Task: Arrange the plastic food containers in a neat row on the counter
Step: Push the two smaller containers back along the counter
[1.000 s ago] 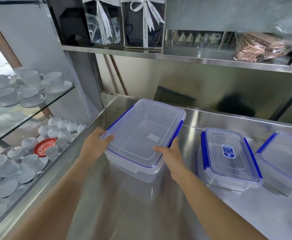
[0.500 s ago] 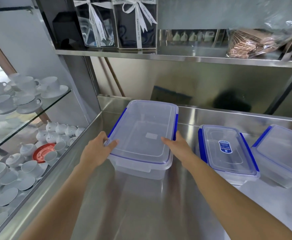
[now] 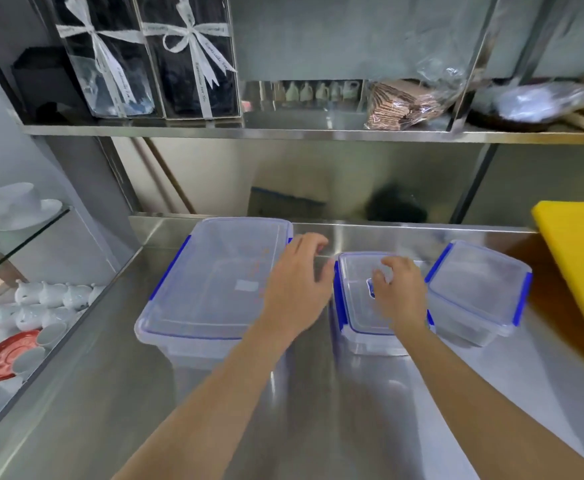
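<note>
At far left, behind a glass pane, white porcelain cups and teapots (image 3: 46, 301) around a red saucer (image 3: 6, 353). Next, on the brushed stainless-steel bench (image 3: 318, 420), a large clear rectangular plastic container with blue side clips (image 3: 211, 289), lid on, set square against the rear upstand. Over its right edge, the left hand (image 3: 295, 285), palm down, fingers (image 3: 313, 242) loosely spread and curled, gripping nothing; contact with the lid impossible to judge. Just beside, across a narrow strip of bare steel, a smaller clear lidded container with blue clips (image 3: 359, 306), its label partly hidden. On its lid, the right hand (image 3: 399, 294), fingers bent down onto the plastic, not closed around anything. Close on the right, a third clear blue-clipped container (image 3: 477, 292), turned at a slight angle to the other two. At far right, a yellow board (image 3: 581, 265) leaning over the bench. Above, on a steel shelf, two dark ribboned gift boxes (image 3: 152, 60) and a clear bag of brown wafers (image 3: 401, 105).
</note>
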Demonstrator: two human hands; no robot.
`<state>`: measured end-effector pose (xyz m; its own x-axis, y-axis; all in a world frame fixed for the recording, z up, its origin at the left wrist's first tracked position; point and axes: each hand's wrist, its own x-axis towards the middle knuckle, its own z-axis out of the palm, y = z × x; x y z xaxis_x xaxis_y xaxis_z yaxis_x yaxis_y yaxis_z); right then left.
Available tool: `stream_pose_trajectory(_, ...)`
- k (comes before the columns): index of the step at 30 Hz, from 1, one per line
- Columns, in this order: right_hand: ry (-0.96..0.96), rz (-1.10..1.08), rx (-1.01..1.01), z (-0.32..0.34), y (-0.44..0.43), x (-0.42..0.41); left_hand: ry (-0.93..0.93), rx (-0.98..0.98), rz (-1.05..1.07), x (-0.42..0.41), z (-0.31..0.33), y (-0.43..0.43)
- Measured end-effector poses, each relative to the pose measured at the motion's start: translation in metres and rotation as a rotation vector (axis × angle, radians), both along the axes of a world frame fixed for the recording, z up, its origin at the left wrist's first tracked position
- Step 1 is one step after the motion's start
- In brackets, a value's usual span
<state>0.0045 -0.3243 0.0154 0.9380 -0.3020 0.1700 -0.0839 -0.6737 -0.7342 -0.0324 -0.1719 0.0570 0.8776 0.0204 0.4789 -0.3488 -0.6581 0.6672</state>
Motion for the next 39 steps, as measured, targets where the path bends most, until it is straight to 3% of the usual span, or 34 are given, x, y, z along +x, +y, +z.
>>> stream_pose_trajectory(8, 0.234, -0.071, -0.247, -0.048, -0.055, -0.011, 0.528, -0.145, 0.068, 0.008, -0.067, -0.065)
stream_pose_trajectory(14, 0.327, -0.039, 0.061, -0.062, -0.059, -0.011, 0.69, -0.276, 0.049, 0.004, -0.096, -0.069)
stream_pose_trajectory(29, 0.29, 0.006, 0.015, -0.067, -0.054, 0.001, 0.717, -0.253, 0.001, 0.025, -0.112, -0.053)
stream_pose_trajectory(34, 0.033, -0.174, -0.129, -0.049, -0.073, -0.001, 0.476, -0.088, 0.129, 0.028, -0.095, -0.067)
stream_pose_trajectory(39, -0.012, -0.368, -0.113, -0.033, -0.114, -0.001, 0.361, -0.027, -0.022, 0.036, -0.067, -0.113)
